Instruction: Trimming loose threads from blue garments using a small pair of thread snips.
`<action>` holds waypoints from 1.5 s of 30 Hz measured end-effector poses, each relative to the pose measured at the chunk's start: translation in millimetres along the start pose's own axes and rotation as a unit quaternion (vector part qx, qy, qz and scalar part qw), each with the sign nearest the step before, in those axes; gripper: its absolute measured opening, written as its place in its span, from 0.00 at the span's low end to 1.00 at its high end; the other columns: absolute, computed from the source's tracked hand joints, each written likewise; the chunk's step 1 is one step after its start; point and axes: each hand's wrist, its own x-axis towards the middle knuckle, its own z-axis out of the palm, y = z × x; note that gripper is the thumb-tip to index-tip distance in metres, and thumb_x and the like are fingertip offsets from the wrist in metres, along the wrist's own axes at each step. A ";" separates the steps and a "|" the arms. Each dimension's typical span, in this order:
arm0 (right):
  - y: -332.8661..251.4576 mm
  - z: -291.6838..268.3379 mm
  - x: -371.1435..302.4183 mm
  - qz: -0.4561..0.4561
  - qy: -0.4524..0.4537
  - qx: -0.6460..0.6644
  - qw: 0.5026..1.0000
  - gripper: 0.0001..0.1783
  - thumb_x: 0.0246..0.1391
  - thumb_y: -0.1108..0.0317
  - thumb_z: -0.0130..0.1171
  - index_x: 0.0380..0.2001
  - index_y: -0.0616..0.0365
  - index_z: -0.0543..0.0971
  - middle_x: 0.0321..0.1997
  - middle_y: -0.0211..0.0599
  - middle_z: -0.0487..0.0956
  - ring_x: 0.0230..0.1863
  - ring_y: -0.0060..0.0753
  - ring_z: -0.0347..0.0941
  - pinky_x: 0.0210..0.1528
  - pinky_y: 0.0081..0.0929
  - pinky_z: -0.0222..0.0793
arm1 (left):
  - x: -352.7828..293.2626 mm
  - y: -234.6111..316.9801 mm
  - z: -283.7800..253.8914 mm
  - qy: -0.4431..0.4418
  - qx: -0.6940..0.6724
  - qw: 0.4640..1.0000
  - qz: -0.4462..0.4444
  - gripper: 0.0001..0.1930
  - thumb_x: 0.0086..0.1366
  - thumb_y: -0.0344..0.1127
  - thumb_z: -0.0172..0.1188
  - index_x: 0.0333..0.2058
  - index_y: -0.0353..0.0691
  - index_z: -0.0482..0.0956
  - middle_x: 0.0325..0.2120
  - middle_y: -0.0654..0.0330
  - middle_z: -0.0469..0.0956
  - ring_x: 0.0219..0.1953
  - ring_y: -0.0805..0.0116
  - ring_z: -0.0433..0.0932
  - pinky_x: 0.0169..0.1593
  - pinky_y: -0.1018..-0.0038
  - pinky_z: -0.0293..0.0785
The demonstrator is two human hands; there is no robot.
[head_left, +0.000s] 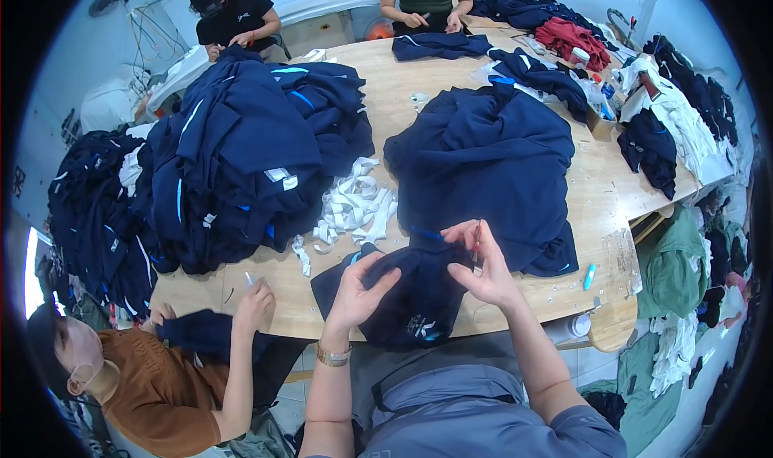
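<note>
Fingers (371, 261) of a person's bare left hand (357, 293) curl at a dark navy fabric garment (412, 293), thumb and forefinger apart at the tips; whether they pinch the cloth cannot be told. Opposite, the bare right hand (489, 271) is poised at the garment's other side, its thumb apart from the forefinger, a small red object (477, 237) partly hidden beside its fingers; their grip on it is unclear. The garment, bearing a pale printed mark, sits at the near edge of a pale wooden counter (600, 188), hanging over the rim between the wearer's forearms. Just beyond lies a broad heap of navy cloth (491, 164); to its left, tangled white fabric strips (354, 204) border a taller navy garment pile (241, 132). A slim turquoise tool (589, 276) rests at right. At lower left, a co-worker in a brown shirt (161, 377) handles dark cloth.
</note>
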 end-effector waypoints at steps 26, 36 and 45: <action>-24.5 33.9 7.0 0.017 0.064 0.019 0.998 0.13 0.50 0.81 0.53 0.27 0.58 0.60 0.25 0.36 0.70 0.27 0.23 0.68 0.31 0.18 0.64 | -6.4 5.5 12.9 -0.033 -0.033 0.999 0.017 0.10 0.53 0.32 0.65 0.27 0.37 0.72 0.24 0.70 0.73 0.29 0.85 0.68 0.34 0.85 0.65; -40.2 23.0 2.1 0.004 -0.032 -0.067 0.997 0.15 0.46 0.78 0.59 0.29 0.58 0.61 0.29 0.34 0.71 0.27 0.21 0.66 0.30 0.19 0.63 | -2.4 2.1 18.9 0.045 -0.063 0.997 0.016 0.10 0.49 0.28 0.67 0.26 0.37 0.72 0.25 0.67 0.75 0.29 0.83 0.70 0.34 0.84 0.68; -36.1 21.2 7.2 -0.019 -0.006 -0.048 0.999 0.13 0.48 0.77 0.58 0.33 0.61 0.65 0.28 0.38 0.72 0.27 0.28 0.70 0.31 0.22 0.66 | -5.4 1.8 15.5 0.023 -0.029 0.999 -0.021 0.10 0.49 0.28 0.68 0.29 0.35 0.76 0.26 0.65 0.78 0.30 0.82 0.73 0.36 0.84 0.69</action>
